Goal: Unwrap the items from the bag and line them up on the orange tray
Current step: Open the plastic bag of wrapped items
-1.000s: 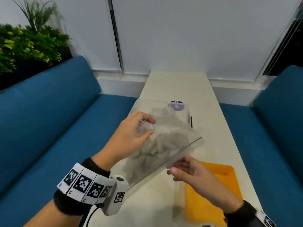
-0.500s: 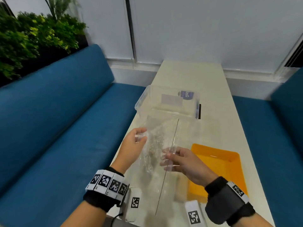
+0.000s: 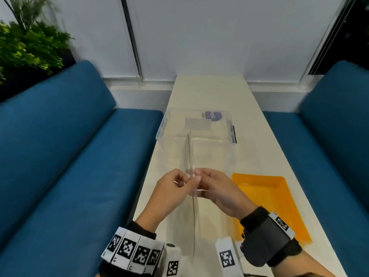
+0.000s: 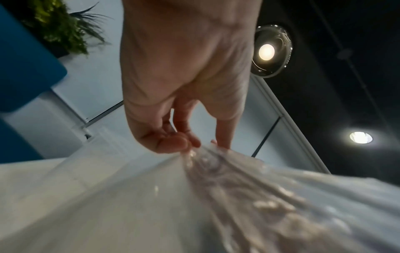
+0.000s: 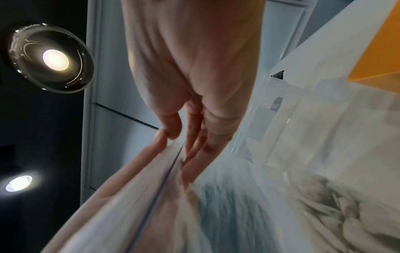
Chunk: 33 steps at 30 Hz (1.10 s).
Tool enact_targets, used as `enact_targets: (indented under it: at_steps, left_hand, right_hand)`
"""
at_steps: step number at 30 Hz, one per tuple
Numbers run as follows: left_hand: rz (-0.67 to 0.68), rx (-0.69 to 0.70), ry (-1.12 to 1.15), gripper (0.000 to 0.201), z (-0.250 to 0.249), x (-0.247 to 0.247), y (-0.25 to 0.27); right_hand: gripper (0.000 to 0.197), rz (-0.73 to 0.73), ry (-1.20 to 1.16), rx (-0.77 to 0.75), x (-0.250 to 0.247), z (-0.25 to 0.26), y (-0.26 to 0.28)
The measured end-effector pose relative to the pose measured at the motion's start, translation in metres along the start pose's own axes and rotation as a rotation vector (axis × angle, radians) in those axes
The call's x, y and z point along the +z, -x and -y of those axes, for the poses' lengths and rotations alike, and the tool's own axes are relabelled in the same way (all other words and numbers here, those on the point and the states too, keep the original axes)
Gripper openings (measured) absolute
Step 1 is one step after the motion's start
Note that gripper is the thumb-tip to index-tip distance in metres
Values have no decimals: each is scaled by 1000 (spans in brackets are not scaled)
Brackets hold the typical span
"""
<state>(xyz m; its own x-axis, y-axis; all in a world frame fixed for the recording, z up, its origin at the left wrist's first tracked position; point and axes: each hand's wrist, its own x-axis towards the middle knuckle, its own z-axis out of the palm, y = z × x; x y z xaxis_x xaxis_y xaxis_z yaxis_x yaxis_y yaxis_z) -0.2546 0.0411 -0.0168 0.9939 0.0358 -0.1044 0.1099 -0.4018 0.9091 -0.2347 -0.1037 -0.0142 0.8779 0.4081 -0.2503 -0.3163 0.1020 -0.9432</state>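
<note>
Fingers (image 3: pixel 184 181) of our left hand (image 3: pixel 169 193) and right hand (image 3: pixel 217 189) are pinching the clear zip bag (image 3: pixel 192 212) over the desk (image 3: pixel 209 92), left of the orange tray (image 3: pixel 279 198).

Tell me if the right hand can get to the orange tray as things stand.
Probably yes, but not freely. The orange tray lies bare on the table just beside the right hand, with nothing between them. That hand, though, pinches the top of the clear bag together with the left hand.
</note>
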Motion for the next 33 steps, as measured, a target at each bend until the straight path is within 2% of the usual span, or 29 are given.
enact_targets:
  at_steps: [4, 8, 11, 15, 19, 21, 29, 33]
  left_hand:
    - [126, -31, 96, 32, 11, -12, -6]
    - [232, -69, 212, 16, 22, -18, -9]
    - [289, -112, 271, 15, 26, -17, -9]
    - [253, -105, 177, 17, 26, -5, -9]
    - [212, -97, 163, 19, 25, 1, -9]
    - [186, -89, 154, 20, 25, 2, -9]
    - [99, -23, 54, 19, 25, 12, -3]
    - [53, -3, 17, 19, 24, 17, -2]
  right_hand:
    - [15, -105, -58, 8, 9, -12, -2]
    - [15, -152, -91, 24, 12, -18, 0]
    - [16, -190, -47, 54, 10, -20, 0]
    - [22, -244, 126, 106, 15, -22, -6]
    - [16, -305, 466, 28, 16, -28, -10]
    - [16, -323, 548, -24, 15, -28, -10]
    - [16, -306, 558, -39, 4, -31, -11]
    - [19, -209, 514, -22, 1, -31, -9]
